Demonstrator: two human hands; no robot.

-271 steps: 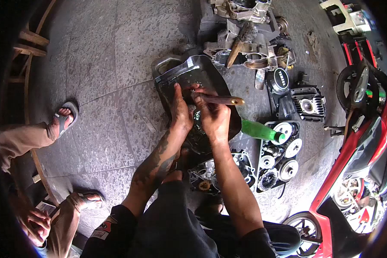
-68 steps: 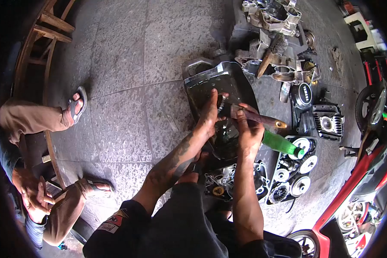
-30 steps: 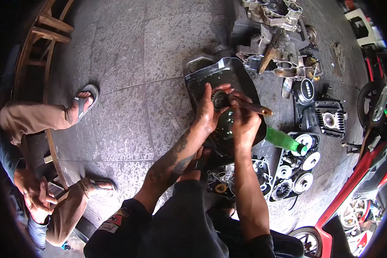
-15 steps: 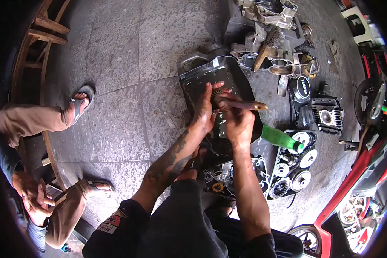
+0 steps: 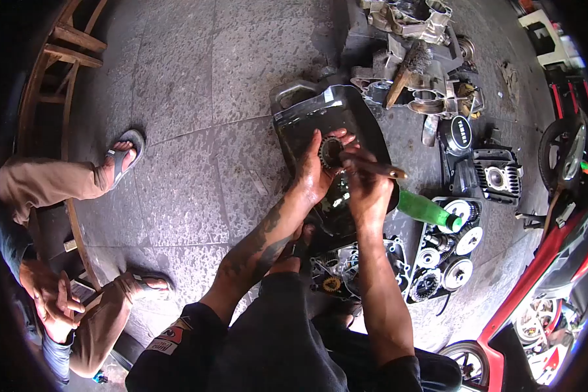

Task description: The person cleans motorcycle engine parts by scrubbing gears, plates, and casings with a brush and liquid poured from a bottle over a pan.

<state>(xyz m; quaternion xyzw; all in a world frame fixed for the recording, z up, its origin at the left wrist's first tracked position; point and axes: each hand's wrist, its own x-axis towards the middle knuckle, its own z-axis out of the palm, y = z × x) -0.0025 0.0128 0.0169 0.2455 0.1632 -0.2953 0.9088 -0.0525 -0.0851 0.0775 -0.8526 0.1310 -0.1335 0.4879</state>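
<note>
A dark toothed gear [image 5: 330, 150] lies in my left hand [image 5: 312, 171], its ring of teeth turned up and my fingers round its edge. My right hand [image 5: 370, 195] is closed on a brush [image 5: 385, 170] with a brown handle that points right. The brush's working end is at the gear's right side, partly hidden and blurred. Below both hands is a black tray [image 5: 297, 121], made from a cut-down jerrycan with a moulded grip, holding dark, shiny liquid.
A green bottle [image 5: 424, 209] lies right of the tray, beside a tray of gears [image 5: 456, 274]. An open engine case [image 5: 333, 264] is near my legs. Engine castings [image 5: 431, 91] and a finned cylinder [image 5: 496, 176] stand at right. Another person's sandalled foot [image 5: 123, 157] is at left.
The brush and my right hand have shifted slightly right and down, uncovering more of the gear. My left hand has turned a little, its palm more upward.
</note>
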